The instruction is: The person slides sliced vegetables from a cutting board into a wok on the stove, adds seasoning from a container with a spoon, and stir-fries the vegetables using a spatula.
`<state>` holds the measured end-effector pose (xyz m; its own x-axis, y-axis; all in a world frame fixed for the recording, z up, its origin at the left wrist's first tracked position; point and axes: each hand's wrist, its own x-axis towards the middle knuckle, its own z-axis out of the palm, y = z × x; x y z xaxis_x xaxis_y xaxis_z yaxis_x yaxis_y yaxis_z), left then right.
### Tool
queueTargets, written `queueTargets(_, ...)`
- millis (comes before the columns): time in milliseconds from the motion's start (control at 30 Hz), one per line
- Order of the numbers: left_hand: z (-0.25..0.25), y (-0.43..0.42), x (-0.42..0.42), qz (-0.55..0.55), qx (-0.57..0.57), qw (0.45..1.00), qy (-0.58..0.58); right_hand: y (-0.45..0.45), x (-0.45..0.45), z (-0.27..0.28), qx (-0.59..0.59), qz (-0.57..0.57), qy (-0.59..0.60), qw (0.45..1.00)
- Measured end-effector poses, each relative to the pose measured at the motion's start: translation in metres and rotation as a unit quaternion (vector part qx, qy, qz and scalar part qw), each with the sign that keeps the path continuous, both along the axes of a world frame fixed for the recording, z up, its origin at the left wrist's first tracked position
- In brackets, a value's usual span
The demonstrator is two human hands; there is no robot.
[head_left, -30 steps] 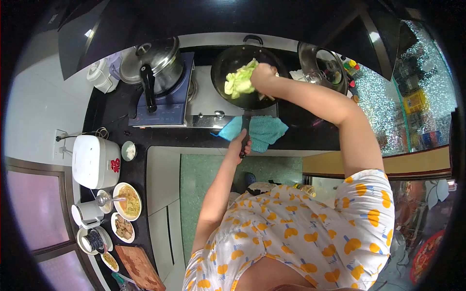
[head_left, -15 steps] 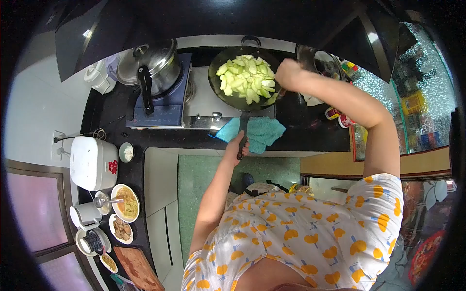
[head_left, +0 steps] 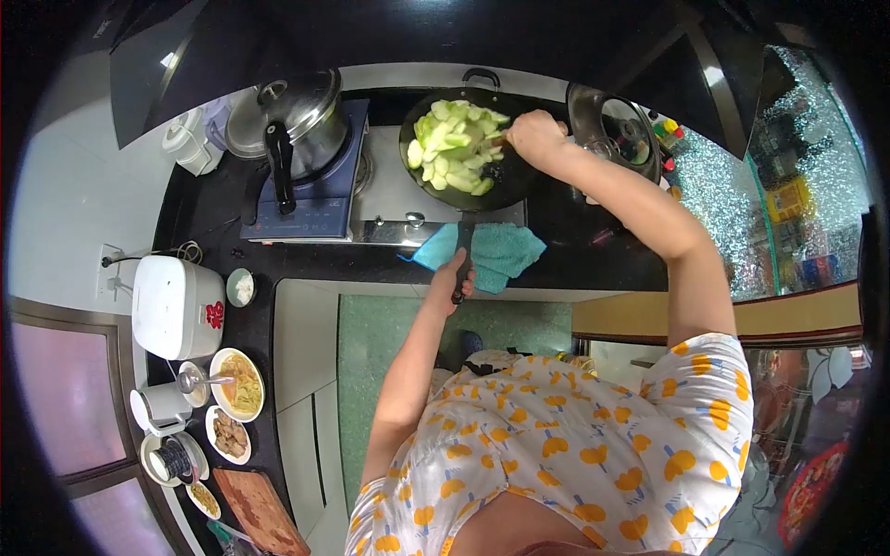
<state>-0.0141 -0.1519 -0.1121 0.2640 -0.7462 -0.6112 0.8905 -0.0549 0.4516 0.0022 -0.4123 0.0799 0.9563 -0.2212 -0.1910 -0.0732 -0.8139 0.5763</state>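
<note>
My left hand [head_left: 454,281] is closed round the black handle [head_left: 464,243] of a dark wok [head_left: 505,185] on the stove. Pale green vegetable slices [head_left: 454,139] lie heaped in the left and middle of the wok. Over the wok's right rim, my right hand [head_left: 536,136] is closed on a brownish utensil [head_left: 503,144], whose far end is hidden among the slices. Beneath the wok handle, a turquoise cloth [head_left: 505,255] is spread at the counter's front edge.
A pressure cooker [head_left: 315,139] stands on a blue induction cooker [head_left: 306,218] at left. A glass lid [head_left: 616,130] leans right of the wok. A white rice cooker [head_left: 167,306], filled dishes [head_left: 239,385] and a cutting board [head_left: 260,510] line the left counter.
My right hand first moved right, off the wok, then back left over its rim with the utensil. The slices have shifted toward the upper left. My left hand has stayed on the handle.
</note>
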Motion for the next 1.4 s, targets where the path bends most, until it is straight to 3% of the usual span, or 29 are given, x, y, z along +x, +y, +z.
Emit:
queueTargets(67, 0.000, 0.000, 0.001, 0.000, 0.006, 1.000, 0.001, 0.014, -0.016, 0.029, 0.066, 0.023, 0.023, 0.997)
queueTargets(200, -0.002, 0.002, -0.002, 0.004, -0.015, 1.000, -0.004, 0.042, -0.024, 0.053, 0.072, 0.037, 0.230, 0.970)
queueTargets(233, -0.001, 0.002, -0.002, 0.003, -0.015, 1.000, -0.003, 0.054, -0.024, 0.050, 0.088, 0.020, 0.226, 0.970)
queueTargets(267, 0.000, 0.002, -0.001, 0.004, -0.016, 1.000, -0.002, 0.045, -0.024, 0.016, 0.076, 0.076, 0.176, 0.979)
queueTargets(333, 0.000, 0.002, -0.001, 0.003, -0.018, 1.000, -0.004, 0.046, -0.008, -0.022, 0.086, 0.044, 0.184, 0.978)
queueTargets(433, 0.002, 0.003, -0.002, -0.002, -0.017, 1.000, -0.009, 0.036, 0.012, -0.046, 0.063, -0.025, 0.074, 0.995)
queueTargets(533, 0.003, 0.003, 0.000, -0.003, -0.012, 1.000, -0.005, -0.015, 0.039, -0.029, 0.105, -0.140, 0.033, 0.984)
queueTargets(667, -0.002, 0.001, 0.000, -0.005, -0.010, 1.000, -0.004, -0.036, 0.015, 0.028, 0.120, -0.112, -0.036, 0.986)
queueTargets(767, 0.000, 0.000, -0.001, -0.004, -0.014, 1.000, -0.005, -0.040, -0.007, 0.052, 0.107, -0.104, 0.049, 0.988)
queueTargets(900, 0.007, 0.000, -0.002, 0.003, 0.001, 1.000, 0.004, -0.016, -0.021, 0.055, -0.039, -0.074, 0.241, 0.967)
queueTargets(1000, 0.003, 0.000, 0.000, 0.005, -0.006, 1.000, 0.006, -0.047, -0.019, -0.018, -0.095, -0.086, 0.216, 0.968)
queueTargets(1067, 0.004, 0.000, -0.001, 0.004, -0.008, 1.000, -0.004, -0.080, -0.005, -0.068, -0.045, -0.081, 0.143, 0.985)
queueTargets(1167, -0.001, 0.001, -0.001, 0.004, -0.008, 1.000, -0.001, -0.086, 0.010, -0.083, 0.057, -0.119, -0.011, 0.991)
queueTargets(1400, -0.005, 0.001, 0.000, -0.006, -0.018, 1.000, 0.002, -0.046, -0.005, -0.037, 0.072, -0.019, -0.168, 0.983)
